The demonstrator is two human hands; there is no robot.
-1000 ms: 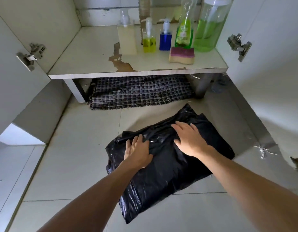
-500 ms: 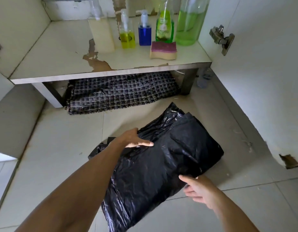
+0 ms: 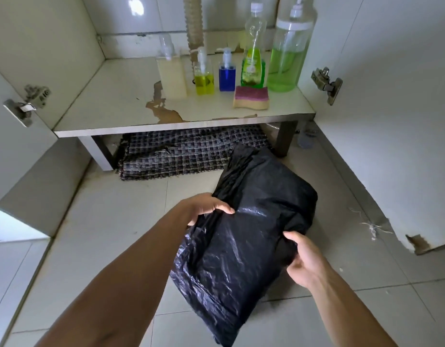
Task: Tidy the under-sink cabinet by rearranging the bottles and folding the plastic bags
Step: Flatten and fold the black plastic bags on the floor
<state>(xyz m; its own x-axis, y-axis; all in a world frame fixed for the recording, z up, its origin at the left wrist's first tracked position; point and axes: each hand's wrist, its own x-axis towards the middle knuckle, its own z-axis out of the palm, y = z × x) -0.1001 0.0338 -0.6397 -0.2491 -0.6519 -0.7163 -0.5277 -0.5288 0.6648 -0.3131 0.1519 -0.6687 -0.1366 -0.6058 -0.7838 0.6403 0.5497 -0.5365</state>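
Note:
A folded black plastic bag (image 3: pixel 251 234) lies on the tiled floor in front of the open cabinet, its near part lifted. My left hand (image 3: pixel 206 207) grips its left edge, thumb on top. My right hand (image 3: pixel 300 256) grips its right edge. On the cabinet shelf (image 3: pixel 111 106) stand several bottles in a row: a cream bottle (image 3: pixel 171 76), a yellow pump bottle (image 3: pixel 203 80), a blue pump bottle (image 3: pixel 227 75), a green dish-soap bottle (image 3: pixel 253 63) and a large green jug (image 3: pixel 287 61). A pink and yellow sponge (image 3: pixel 251 97) lies in front of them.
A checked woven mat (image 3: pixel 176 154) is tucked under the shelf. Both cabinet doors stand open, with hinges at left (image 3: pixel 26 106) and right (image 3: pixel 327 83). A ribbed drain hose (image 3: pixel 195 23) hangs at the back. The right door's lower corner (image 3: pixel 416 242) is chipped.
Both hands went from pressing flat on the bag to gripping its left and right edges. The bag is now folded narrower and partly raised off the floor.

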